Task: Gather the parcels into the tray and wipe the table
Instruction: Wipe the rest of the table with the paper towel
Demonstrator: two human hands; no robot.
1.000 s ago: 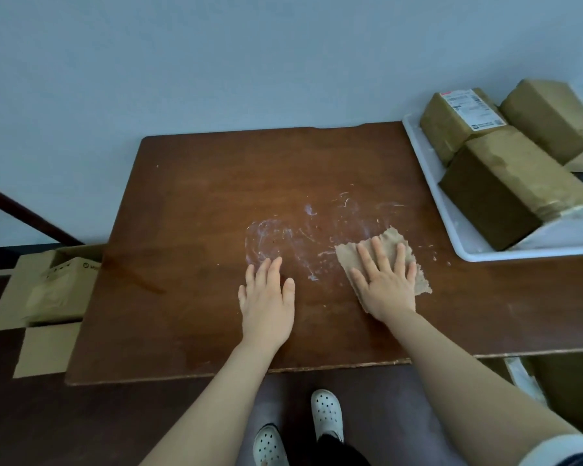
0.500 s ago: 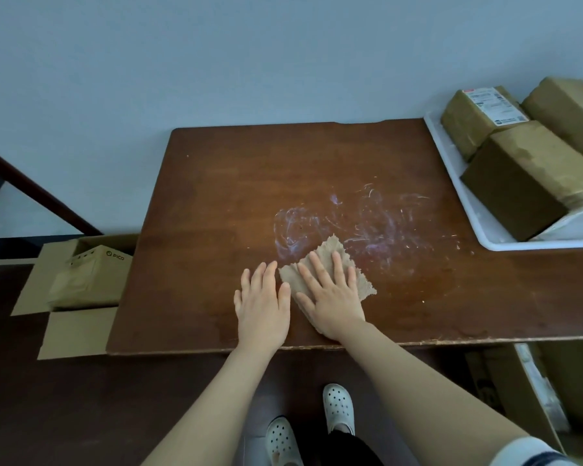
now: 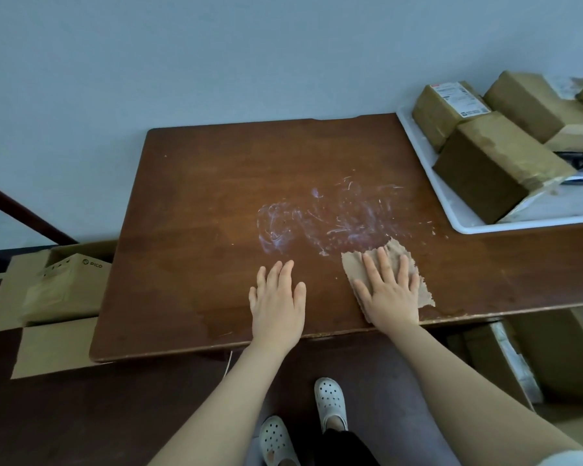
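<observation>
My right hand [image 3: 389, 290] lies flat, fingers spread, pressing a ragged brown cloth [image 3: 357, 267] onto the dark wooden table [image 3: 216, 183] near its front edge. Just beyond the cloth, whitish smears [image 3: 330, 220] streak the tabletop. My left hand [image 3: 278, 302] rests flat and empty on the wood to the left of the cloth, apart from it. At the far right stands a white tray [image 3: 451, 213] holding several brown parcels: a big one [image 3: 492, 163] in front, a labelled one [image 3: 445, 109] behind, another [image 3: 525, 102] further right.
An open cardboard box [image 3: 64, 287] with its flaps out sits on the dark floor left of the table. More boxes [image 3: 532, 351] stand under the table's right side. A dark rail [image 3: 21, 213] slants at the left wall. My white shoes [image 3: 330, 403] are below the front edge.
My right hand has slid the cloth back to the right, away from my left hand, which has stayed flat on the table. The view has shifted slightly.
</observation>
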